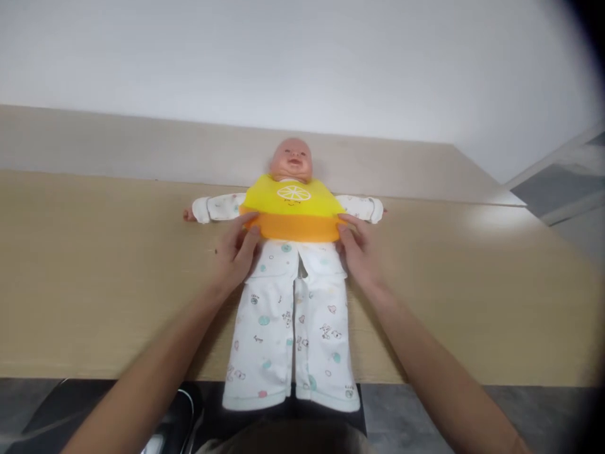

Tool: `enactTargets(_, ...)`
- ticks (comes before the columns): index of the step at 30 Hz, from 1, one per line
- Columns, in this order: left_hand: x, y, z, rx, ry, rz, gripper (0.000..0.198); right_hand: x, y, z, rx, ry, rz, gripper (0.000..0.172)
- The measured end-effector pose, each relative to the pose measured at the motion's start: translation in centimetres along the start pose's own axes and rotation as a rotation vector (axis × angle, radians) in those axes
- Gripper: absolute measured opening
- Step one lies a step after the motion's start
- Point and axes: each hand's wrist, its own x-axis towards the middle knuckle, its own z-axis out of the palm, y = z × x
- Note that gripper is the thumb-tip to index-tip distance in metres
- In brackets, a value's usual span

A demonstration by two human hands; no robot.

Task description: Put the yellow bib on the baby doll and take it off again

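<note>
A baby doll (290, 157) lies on its back on a light wooden table (94, 271), head away from me, arms spread. It wears white printed pyjamas (288, 328) and a yellow bib (292, 211) with an orange lower pocket and a citrus slice print. My left hand (236, 252) pinches the bib's lower left corner. At the lower right corner, my right hand (357, 249) grips the bib the same way. The doll's trouser legs hang over the table's near edge.
The table runs against a beige backboard and a white wall (302, 57). A dark object with a white cord (174, 410) lies on the grey floor below the table's near edge. Glass panelling (567, 183) shows at the right.
</note>
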Motion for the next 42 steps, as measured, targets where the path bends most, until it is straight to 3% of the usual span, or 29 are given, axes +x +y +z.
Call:
enactTargets(7,-0.3,0.8,-0.5,0.256,-0.002,0.210,0.041,0.2,0.3,0.2,0.007,0.022,-0.058,0.035)
enactTargets(16,-0.8,0.4,-0.3,0.251,-0.013,0.267,0.033,-0.6,-0.8,0.5,-0.124,0.039,-0.033,0.035)
enactTargets(27,-1.1,1.0,-0.4,0.277,-0.034,0.323,0.028,-0.8,-0.8,0.5,-0.114,0.005,-0.032,0.038)
enactTargets(30,-1.3,1.2,-0.6,0.261,-0.042,0.391,0.025,-1.0,-1.0,0.3,-0.224,0.004,-0.154,0.034)
enactTargets(33,-1.7,1.5,-1.2,0.248,-0.110,0.535,0.023,-2.0,-1.7,0.1,-0.434,0.016,-0.457,0.024)
enactTargets(37,-2.3,2.2,-2.1,0.302,-0.228,0.794,0.028,-4.0,-3.2,0.1,-0.660,-0.179,-0.867,0.021)
enactTargets(39,-2.6,2.6,-2.1,0.382,-0.294,0.833,0.030,-4.6,-3.6,0.2,-0.799,-0.275,-0.918,0.023)
enactTargets(42,-2.9,3.0,-1.8,0.492,-0.339,0.819,0.024,-4.8,-3.7,0.4,-0.955,-0.318,-0.842,0.023)
